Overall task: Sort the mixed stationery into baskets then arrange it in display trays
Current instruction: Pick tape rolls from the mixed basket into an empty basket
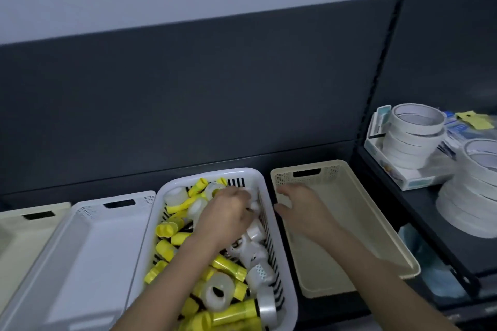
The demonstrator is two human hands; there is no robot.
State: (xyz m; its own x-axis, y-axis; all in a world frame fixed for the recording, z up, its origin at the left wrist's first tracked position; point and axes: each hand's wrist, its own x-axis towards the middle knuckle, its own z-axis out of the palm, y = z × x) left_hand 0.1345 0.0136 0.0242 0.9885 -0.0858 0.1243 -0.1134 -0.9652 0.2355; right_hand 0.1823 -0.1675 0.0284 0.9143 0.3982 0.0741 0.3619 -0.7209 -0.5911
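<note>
Head view: sorting is judged barely begun, mixed basket [215,172] packed, cream basket [357,228] bare under the spread right hand [301,209], left hand [226,216] grip unclear.

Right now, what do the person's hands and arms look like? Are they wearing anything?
Nothing is worn that I can see. The left hand and the right hand have no gloves, and no sleeves show all the way to the picture's edge. I spot no watch, bracelet or ring, but the fingers are a bit blurry, so a thin ring could hide.
</note>
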